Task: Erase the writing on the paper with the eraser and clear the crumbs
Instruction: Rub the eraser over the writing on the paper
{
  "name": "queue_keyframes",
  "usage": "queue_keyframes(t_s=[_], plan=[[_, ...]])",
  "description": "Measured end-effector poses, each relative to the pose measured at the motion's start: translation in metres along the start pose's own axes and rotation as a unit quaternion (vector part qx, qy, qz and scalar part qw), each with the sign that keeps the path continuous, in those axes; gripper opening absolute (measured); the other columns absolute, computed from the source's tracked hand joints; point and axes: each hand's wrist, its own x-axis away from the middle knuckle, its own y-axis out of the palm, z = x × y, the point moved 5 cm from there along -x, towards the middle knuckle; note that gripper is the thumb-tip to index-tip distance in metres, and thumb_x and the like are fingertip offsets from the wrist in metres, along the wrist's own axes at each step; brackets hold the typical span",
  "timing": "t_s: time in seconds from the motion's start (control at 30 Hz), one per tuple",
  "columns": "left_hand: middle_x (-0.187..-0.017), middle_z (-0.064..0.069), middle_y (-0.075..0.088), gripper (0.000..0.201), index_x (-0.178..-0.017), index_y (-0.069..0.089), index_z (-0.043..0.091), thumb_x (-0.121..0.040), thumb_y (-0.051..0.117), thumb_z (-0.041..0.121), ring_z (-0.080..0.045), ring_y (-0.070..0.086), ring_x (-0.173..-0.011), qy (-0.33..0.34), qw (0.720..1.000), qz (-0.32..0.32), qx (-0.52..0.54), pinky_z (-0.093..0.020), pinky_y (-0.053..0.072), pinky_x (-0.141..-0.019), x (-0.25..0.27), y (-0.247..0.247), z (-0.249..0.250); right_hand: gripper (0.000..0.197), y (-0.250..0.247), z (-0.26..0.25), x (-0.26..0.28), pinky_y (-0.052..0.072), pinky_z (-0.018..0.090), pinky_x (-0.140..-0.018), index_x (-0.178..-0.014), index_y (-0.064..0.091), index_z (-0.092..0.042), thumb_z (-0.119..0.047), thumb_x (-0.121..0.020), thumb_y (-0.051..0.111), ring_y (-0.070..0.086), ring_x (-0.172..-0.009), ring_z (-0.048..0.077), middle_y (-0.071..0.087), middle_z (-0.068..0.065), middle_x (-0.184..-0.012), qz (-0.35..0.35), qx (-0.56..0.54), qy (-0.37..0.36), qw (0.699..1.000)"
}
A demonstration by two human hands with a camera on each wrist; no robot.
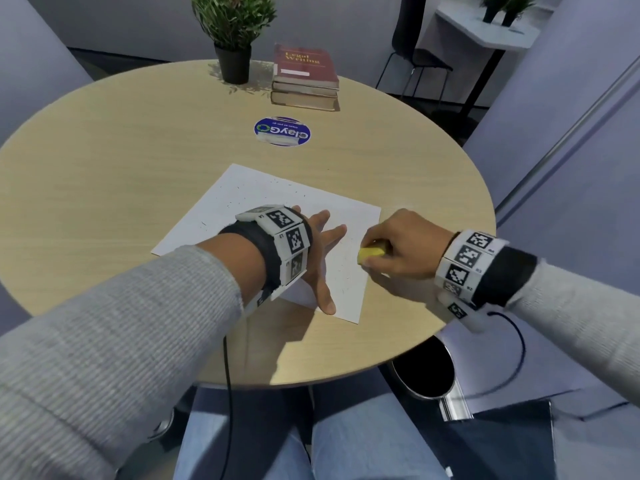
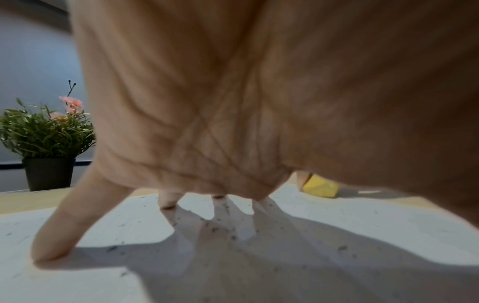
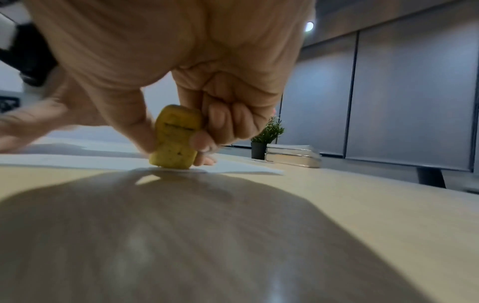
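A: On the tabletop [image 1: 104, 161], where's the paper [image 1: 263, 199]?
B: Under the flat, spread left hand [image 1: 320, 251]. Crumbs [image 2: 215, 229] dot it.
A: The eraser [image 1: 371, 255]?
B: Pinched by the right hand [image 1: 401, 244] at the paper's edge.

You get even, fairly bright light from above. Your left hand [image 1: 317, 261] throws a hard shadow toward the table's [image 1: 104, 161] near edge, and across the paper [image 2: 388, 221] in the left wrist view. Your right hand [image 3: 181, 61] is motion-blurred, its broad shadow darkening the tabletop. Straight lines bow at the head view's edges.
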Motion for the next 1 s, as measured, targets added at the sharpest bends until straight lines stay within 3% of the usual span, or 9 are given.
queue_keyframes(t_s=[0.07,0.17,0.23,0.4,0.57,0.7,0.83,0.93,1.0], plan=[[-0.165,-0.008,-0.014,0.117,-0.158,-0.006,0.035,-0.077,0.077,0.054,-0.040,-0.010,-0.150,-0.006,1.000,-0.002,0.026,-0.060,0.003,-0.118,-0.002,-0.002,-0.001,0.032,0.004,-0.012,0.004,0.038,0.022,-0.059,-0.088,0.071,-0.016,-0.044,-0.078,0.058,0.046,-0.053,0.006,0.059,-0.008,-0.061,-0.006,-0.005,-0.015,1.000],[-0.162,0.000,-0.023,0.138,-0.155,-0.019,0.033,-0.060,0.071,0.080,-0.035,-0.022,-0.149,0.003,0.999,-0.007,-0.035,-0.062,-0.007,-0.118,-0.008,0.006,0.000,0.030,0.019,-0.049,0.023,0.044,0.024,-0.056,-0.087,0.070,-0.018,-0.043,-0.080,0.055,0.055,-0.054,0.012,0.066,-0.004,-0.064,-0.066,-0.029,-0.080,0.994],[-0.162,-0.002,-0.025,0.146,-0.154,-0.021,0.034,-0.052,0.070,0.086,-0.036,-0.023,-0.148,-0.003,0.999,-0.014,-0.040,-0.064,-0.004,-0.117,-0.013,0.010,-0.001,0.033,0.017,-0.044,0.018,0.044,0.022,-0.057,-0.089,0.071,-0.020,-0.045,-0.080,0.053,0.056,-0.056,0.011,0.067,-0.005,-0.066,-0.076,-0.036,-0.058,0.995],[-0.164,-0.011,-0.015,0.123,-0.158,-0.006,0.032,-0.073,0.079,0.056,-0.042,-0.010,-0.150,0.013,0.999,-0.004,0.030,-0.062,0.006,-0.118,0.002,-0.006,0.001,0.028,-0.004,-0.003,-0.004,0.040,0.022,-0.062,-0.096,0.071,-0.018,-0.040,-0.082,0.062,0.053,-0.061,0.006,0.056,-0.014,-0.065,-0.007,-0.021,0.020,1.000],[-0.164,-0.007,-0.020,0.142,-0.155,-0.015,0.035,-0.056,0.076,0.078,-0.039,-0.015,-0.149,0.003,0.999,-0.043,-0.024,-0.062,0.004,-0.119,0.010,0.000,-0.003,0.029,-0.012,-0.010,0.009,0.033,0.015,-0.058,-0.104,0.068,-0.017,-0.035,-0.082,0.063,0.048,-0.057,-0.001,0.059,-0.013,-0.068,0.027,-0.052,0.019,0.998],[-0.162,0.003,-0.027,0.131,-0.155,-0.017,0.037,-0.068,0.074,0.071,-0.033,-0.024,-0.148,0.008,0.997,-0.081,0.009,-0.059,-0.003,-0.117,0.044,0.000,-0.009,0.030,-0.018,0.008,0.020,0.036,0.008,-0.057,-0.112,0.064,-0.018,-0.028,-0.083,0.066,0.053,-0.065,-0.008,0.055,-0.018,-0.069,0.068,-0.095,0.063,0.991],[-0.163,0.007,-0.022,0.162,-0.156,-0.013,0.038,-0.018,0.038,0.106,-0.015,-0.022,-0.148,0.029,0.997,-0.071,0.030,-0.047,-0.008,-0.118,0.063,-0.001,-0.019,0.025,-0.012,0.011,0.023,0.040,0.011,-0.058,-0.108,0.065,-0.018,-0.025,-0.084,0.066,0.056,-0.066,-0.002,0.060,-0.014,-0.074,0.062,-0.129,0.064,0.988],[-0.165,-0.003,-0.016,0.130,-0.158,-0.012,0.028,-0.065,0.053,0.089,-0.028,-0.017,-0.151,-0.063,0.997,-0.032,0.043,-0.053,-0.004,-0.119,0.061,-0.006,-0.042,0.020,-0.013,0.009,0.019,0.040,0.011,-0.058,-0.104,0.065,-0.019,-0.028,-0.086,0.063,0.056,-0.068,0.000,0.063,-0.012,-0.077,0.061,-0.131,0.054,0.988],[-0.165,-0.012,-0.001,0.130,-0.159,-0.002,0.023,-0.064,0.062,0.086,-0.040,0.003,-0.150,-0.127,0.990,-0.031,0.062,-0.059,0.017,-0.118,0.059,-0.007,-0.060,0.022,-0.014,0.006,0.015,0.039,0.012,-0.058,-0.105,0.064,-0.020,-0.033,-0.088,0.061,0.056,-0.066,0.001,0.064,-0.011,-0.079,0.048,-0.111,0.045,0.992]])
